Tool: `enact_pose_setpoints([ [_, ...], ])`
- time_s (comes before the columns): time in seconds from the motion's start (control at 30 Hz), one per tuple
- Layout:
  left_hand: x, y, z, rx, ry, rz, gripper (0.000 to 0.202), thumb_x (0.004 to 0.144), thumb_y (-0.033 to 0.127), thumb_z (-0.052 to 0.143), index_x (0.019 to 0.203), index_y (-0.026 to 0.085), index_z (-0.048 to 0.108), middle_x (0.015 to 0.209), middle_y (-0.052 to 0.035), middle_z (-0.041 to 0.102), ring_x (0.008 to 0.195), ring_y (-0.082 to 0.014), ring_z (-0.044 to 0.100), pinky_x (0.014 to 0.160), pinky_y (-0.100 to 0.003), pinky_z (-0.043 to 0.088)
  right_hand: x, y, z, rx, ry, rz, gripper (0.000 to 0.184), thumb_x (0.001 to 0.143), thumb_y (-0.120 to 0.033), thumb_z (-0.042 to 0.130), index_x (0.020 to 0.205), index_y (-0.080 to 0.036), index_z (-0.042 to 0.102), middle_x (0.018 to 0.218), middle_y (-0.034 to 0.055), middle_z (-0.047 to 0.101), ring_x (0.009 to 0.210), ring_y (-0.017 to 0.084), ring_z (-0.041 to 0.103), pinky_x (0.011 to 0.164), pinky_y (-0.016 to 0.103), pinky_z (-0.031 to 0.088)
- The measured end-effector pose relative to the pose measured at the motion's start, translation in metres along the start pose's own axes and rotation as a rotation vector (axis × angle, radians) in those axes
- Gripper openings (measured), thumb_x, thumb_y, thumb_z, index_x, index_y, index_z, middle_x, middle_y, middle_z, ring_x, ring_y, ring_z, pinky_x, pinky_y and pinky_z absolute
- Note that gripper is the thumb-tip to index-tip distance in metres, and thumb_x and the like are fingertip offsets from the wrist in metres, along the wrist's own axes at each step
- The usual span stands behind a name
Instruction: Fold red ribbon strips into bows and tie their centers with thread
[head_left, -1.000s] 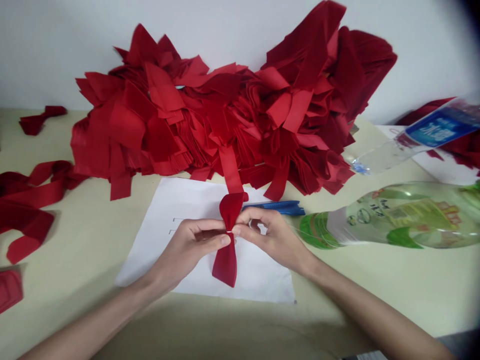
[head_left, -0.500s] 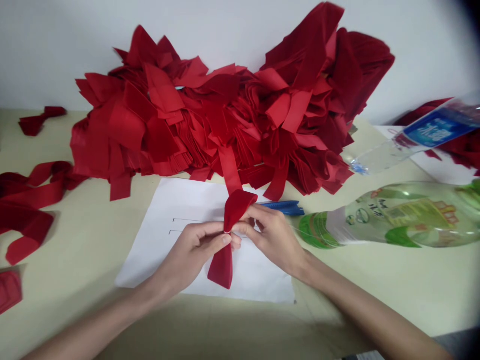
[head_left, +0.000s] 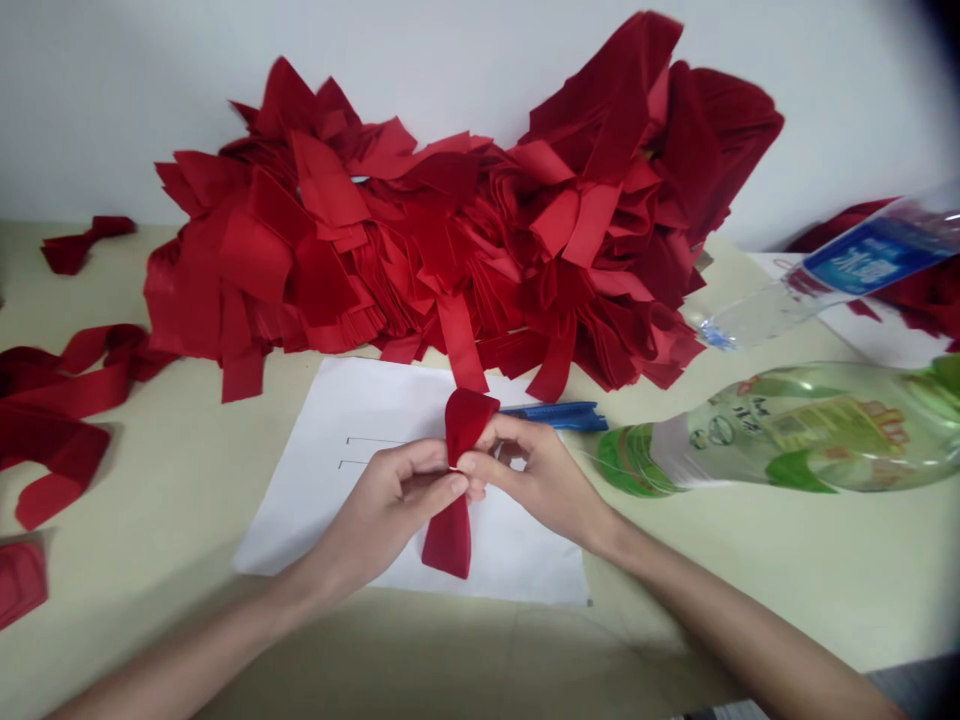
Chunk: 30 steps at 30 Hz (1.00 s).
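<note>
A looped red velvet ribbon is pinched at its middle between my two hands, narrowed there like a bow. My left hand grips it from the left, thumb and fingers closed on the waist. From the right, my right hand pinches it at the same spot, its thumb tip near a small white bit, perhaps thread. The upper loop stands above my fingers and the lower part hangs toward me. Beneath lies a white sheet of paper with thin printed lines. A blue tool lies just beyond my right hand.
A large heap of red ribbon pieces rests against the wall. Loose red ribbons lie at left. A green-labelled bottle and a clear bottle with a blue label lie on their sides at right. A thin thread runs toward the green one.
The upper loop has turned slightly left and looks narrower. My right hand has shifted a little left with it, and both hands still pinch the ribbon's middle.
</note>
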<state>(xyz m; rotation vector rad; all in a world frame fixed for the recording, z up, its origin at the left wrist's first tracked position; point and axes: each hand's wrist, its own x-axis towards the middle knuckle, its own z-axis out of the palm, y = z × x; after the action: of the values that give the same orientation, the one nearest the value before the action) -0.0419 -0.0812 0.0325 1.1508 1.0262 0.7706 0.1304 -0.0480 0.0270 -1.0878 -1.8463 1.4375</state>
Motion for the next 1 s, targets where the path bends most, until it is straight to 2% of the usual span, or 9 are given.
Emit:
enact_pose_setpoints([
  [0.2, -0.001, -0.001, -0.002, -0.065, -0.053, -0.029, 0.017, 0.087, 0.021, 0.05, 0.09, 0.016, 0.066, 0.093, -0.0042, 0.07, 0.09, -0.0181, 0.063, 0.084, -0.031, 0.047, 0.001, 0.003, -0.003, 0.001, -0.042, -0.011, 0.018, 0.086, -0.03, 0.055, 0.073, -0.018, 0.052, 0.062, -0.0026, 0.059, 0.063, 0.01, 0.055, 0.063, 0.025, 0.041],
  [0.3, 0.002, -0.005, -0.005, -0.189, 0.056, -0.047, 0.014, 0.087, 0.027, 0.053, 0.086, 0.017, 0.064, 0.084, -0.002, 0.069, 0.086, -0.0179, 0.064, 0.085, -0.034, 0.047, 0.001, 0.004, -0.003, -0.013, -0.019, -0.001, 0.015, 0.089, -0.031, 0.051, 0.082, -0.018, 0.053, 0.074, 0.0001, 0.061, 0.07, 0.011, 0.056, 0.066, 0.026, 0.043],
  [0.4, 0.006, -0.009, -0.006, -0.381, 0.156, -0.049, 0.013, 0.085, 0.028, 0.057, 0.092, 0.018, 0.062, 0.093, -0.0023, 0.069, 0.096, -0.0185, 0.062, 0.092, -0.036, 0.045, 0.001, 0.007, -0.003, 0.044, 0.012, 0.072, 0.021, 0.082, -0.034, 0.058, 0.095, -0.019, 0.052, 0.092, 0.0034, 0.063, 0.079, 0.013, 0.057, 0.07, 0.028, 0.046],
  [0.5, 0.008, -0.011, -0.009, -0.515, 0.207, -0.036, 0.011, 0.084, 0.026, 0.059, 0.092, 0.018, 0.062, 0.106, -0.0028, 0.066, 0.11, -0.0179, 0.056, 0.1, -0.035, 0.039, 0.003, 0.008, -0.006, 0.031, -0.038, 0.159, 0.018, 0.078, -0.031, 0.063, 0.088, -0.018, 0.055, 0.08, -0.0005, 0.06, 0.07, 0.011, 0.055, 0.066, 0.026, 0.046],
  [0.6, 0.012, -0.011, -0.02, -0.635, 0.245, -0.039, 0.004, 0.08, 0.021, 0.064, 0.078, 0.019, 0.061, 0.091, 0.0015, 0.067, 0.108, -0.0154, 0.057, 0.103, -0.033, 0.039, 0.005, 0.006, -0.015, 0.043, -0.08, 0.229, 0.018, 0.081, -0.032, 0.058, 0.074, -0.016, 0.057, 0.068, -0.0021, 0.055, 0.063, 0.01, 0.052, 0.059, 0.024, 0.043],
  [0.7, 0.015, -0.011, -0.039, -0.701, 0.355, -0.085, 0.017, 0.074, 0.017, 0.07, 0.065, 0.019, 0.056, 0.068, 0.0052, 0.062, 0.086, -0.0122, 0.064, 0.098, -0.033, 0.045, 0.004, 0.002, -0.027, 0.116, -0.08, 0.275, 0.018, 0.08, -0.032, 0.06, 0.079, -0.014, 0.059, 0.073, -0.0003, 0.058, 0.066, 0.01, 0.054, 0.06, 0.024, 0.043],
  [0.8, 0.015, -0.011, -0.061, -0.616, 0.478, -0.131, 0.016, 0.067, 0.011, 0.074, 0.073, 0.02, 0.061, 0.067, 0.0057, 0.062, 0.069, -0.0096, 0.063, 0.089, -0.031, 0.052, 0.003, 0.0, -0.038, 0.129, -0.096, 0.291, 0.018, 0.079, -0.031, 0.061, 0.083, -0.014, 0.06, 0.07, -0.0011, 0.058, 0.062, 0.009, 0.054, 0.059, 0.024, 0.044],
  [0.9, 0.013, -0.009, -0.075, -0.376, 0.419, -0.143, 0.018, 0.064, 0.014, 0.076, 0.071, 0.019, 0.06, 0.062, 0.0068, 0.056, 0.061, -0.0082, 0.059, 0.075, -0.025, 0.054, 0.001, 0.004, -0.046, 0.093, -0.107, 0.306, 0.02, 0.076, -0.032, 0.065, 0.084, -0.014, 0.06, 0.066, -0.0022, 0.057, 0.057, 0.009, 0.053, 0.057, 0.025, 0.043],
  [1.0, 0.009, -0.005, -0.08, -0.108, 0.363, -0.154, 0.026, 0.063, 0.021, 0.077, 0.058, 0.017, 0.052, 0.055, 0.0082, 0.046, 0.052, -0.0067, 0.055, 0.064, -0.021, 0.051, -0.002, 0.012, -0.053, 0.08, -0.023, 0.31, 0.024, 0.074, -0.035, 0.067, 0.085, -0.014, 0.062, 0.074, 0.0005, 0.061, 0.063, 0.01, 0.056, 0.061, 0.026, 0.045],
])
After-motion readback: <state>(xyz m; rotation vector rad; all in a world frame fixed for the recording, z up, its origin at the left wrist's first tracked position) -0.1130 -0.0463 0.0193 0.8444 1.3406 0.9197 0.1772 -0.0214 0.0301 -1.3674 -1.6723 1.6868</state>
